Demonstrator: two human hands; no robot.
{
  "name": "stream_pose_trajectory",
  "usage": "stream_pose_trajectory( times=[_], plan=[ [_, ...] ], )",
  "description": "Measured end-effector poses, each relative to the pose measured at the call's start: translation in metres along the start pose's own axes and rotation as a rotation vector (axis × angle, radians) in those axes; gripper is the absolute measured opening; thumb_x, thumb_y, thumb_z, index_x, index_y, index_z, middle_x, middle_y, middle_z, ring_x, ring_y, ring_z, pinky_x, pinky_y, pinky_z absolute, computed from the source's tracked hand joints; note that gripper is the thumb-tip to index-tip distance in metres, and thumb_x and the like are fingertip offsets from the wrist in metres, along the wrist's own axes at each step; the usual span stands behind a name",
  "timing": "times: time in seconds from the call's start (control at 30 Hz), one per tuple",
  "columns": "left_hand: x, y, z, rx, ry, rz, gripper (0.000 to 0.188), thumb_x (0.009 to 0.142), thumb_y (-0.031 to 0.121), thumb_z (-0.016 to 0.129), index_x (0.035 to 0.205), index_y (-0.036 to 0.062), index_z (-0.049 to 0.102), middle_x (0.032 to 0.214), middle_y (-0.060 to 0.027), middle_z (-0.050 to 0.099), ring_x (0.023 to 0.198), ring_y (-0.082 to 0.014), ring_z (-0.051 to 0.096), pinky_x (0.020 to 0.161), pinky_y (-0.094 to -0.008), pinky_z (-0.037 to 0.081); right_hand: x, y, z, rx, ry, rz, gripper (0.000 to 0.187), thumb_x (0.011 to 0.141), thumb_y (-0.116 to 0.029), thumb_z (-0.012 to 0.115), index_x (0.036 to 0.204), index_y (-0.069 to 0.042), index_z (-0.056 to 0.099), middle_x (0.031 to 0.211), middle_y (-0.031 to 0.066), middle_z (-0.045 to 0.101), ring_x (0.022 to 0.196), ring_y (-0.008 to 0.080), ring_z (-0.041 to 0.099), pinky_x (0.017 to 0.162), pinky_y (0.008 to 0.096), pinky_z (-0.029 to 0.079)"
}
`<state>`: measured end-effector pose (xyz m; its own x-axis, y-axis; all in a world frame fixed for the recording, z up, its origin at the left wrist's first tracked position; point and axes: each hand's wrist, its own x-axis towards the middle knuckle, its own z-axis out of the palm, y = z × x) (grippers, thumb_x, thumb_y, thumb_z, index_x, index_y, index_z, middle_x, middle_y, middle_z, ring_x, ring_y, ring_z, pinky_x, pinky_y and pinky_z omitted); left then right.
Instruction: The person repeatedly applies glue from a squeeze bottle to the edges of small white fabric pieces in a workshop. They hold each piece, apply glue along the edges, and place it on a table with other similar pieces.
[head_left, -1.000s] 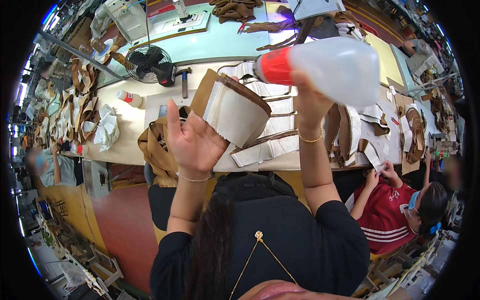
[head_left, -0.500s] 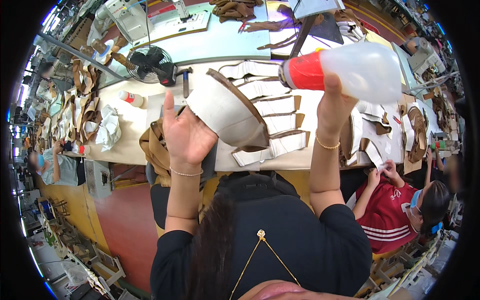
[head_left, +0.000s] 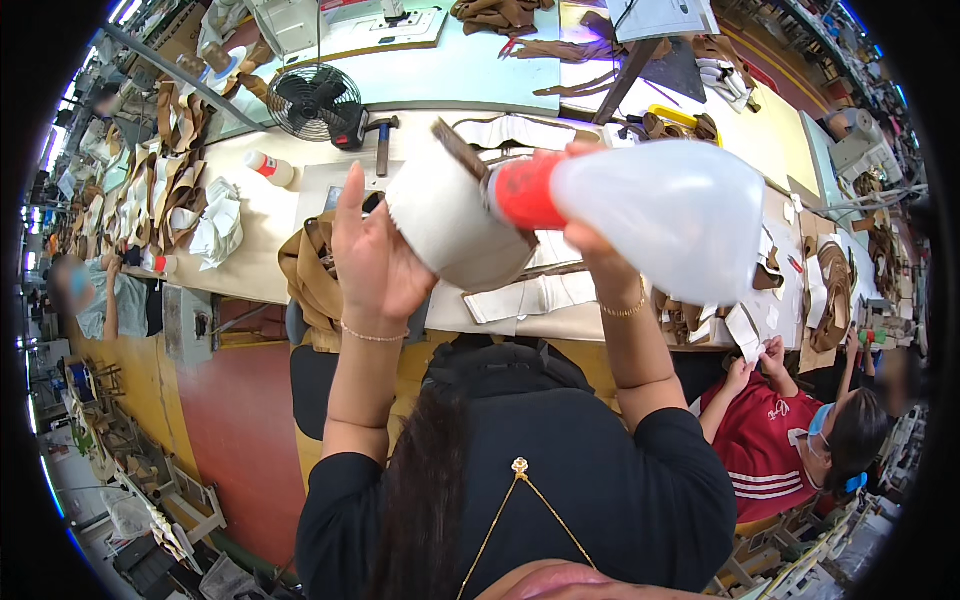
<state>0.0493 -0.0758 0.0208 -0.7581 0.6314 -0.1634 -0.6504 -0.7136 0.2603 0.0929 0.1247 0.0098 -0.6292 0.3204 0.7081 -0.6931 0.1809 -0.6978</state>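
Right hand (head_left: pixel 600 258) around a red-necked, translucent white bottle (head_left: pixel 665 215).

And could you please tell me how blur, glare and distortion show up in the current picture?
In the head view, the bottle and right hand look slightly soft, probably from motion; in the head view, pale highlights sit on the bottle's body; in the head view, fisheye distortion warps the surroundings near the dark round border, where light strips at upper left look washed out.

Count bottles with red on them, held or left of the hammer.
3: the bottle in the right hand, another near the fan, a third at far left; others may be hidden.
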Motion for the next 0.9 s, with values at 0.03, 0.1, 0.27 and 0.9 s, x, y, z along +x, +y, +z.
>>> stream_pose_trajectory(
  times=[0.03,0.1,0.27,0.9],
  plan=[
    [0.002,0.005,0.004,0.057,-0.005,-0.015,0.076,0.089,0.056,0.030,0.131,-0.0081,0.033,0.129,-0.0213,0.043,0.118,-0.0365,0.043,0.100,-0.0499,0.031,-0.003,0.009,-0.007,-0.099,0.048,0.019,0.052,0.074,-0.018,0.074,0.114,0.001,0.048,0.103,0.0115,0.059,0.091,0.0198,0.059,0.083,0.0329,0.048],
    [0.005,0.018,0.021,0.173,-0.024,-0.036,0.076,0.090,0.055,0.029,0.130,-0.0092,0.033,0.129,-0.0215,0.044,0.117,-0.0372,0.044,0.099,-0.0502,0.033,0.009,0.008,-0.015,-0.268,0.192,0.182,0.048,0.075,-0.016,0.074,0.112,0.003,0.049,0.104,0.0117,0.059,0.092,0.0189,0.058,0.084,0.0328,0.047],
    [-0.007,-0.011,0.005,0.172,0.109,0.168,0.077,0.089,0.057,0.026,0.132,-0.0075,0.030,0.131,-0.0206,0.040,0.120,-0.0358,0.040,0.102,-0.0475,0.030,0.013,-0.003,-0.022,0.104,0.368,-0.023,0.039,0.073,-0.019,0.076,0.102,0.000,0.058,0.094,0.0053,0.061,0.085,0.0138,0.058,0.079,0.0281,0.048],
    [-0.021,-0.024,-0.029,0.496,0.095,0.182,0.085,0.083,0.069,0.023,0.131,-0.0004,0.037,0.129,-0.0131,0.046,0.118,-0.0265,0.045,0.101,-0.0398,0.032,0.010,0.004,0.003,0.054,0.092,0.304,0.033,0.074,-0.016,0.073,0.102,-0.003,0.063,0.089,0.0064,0.065,0.086,0.0176,0.060,0.080,0.0326,0.048]
  ],
)
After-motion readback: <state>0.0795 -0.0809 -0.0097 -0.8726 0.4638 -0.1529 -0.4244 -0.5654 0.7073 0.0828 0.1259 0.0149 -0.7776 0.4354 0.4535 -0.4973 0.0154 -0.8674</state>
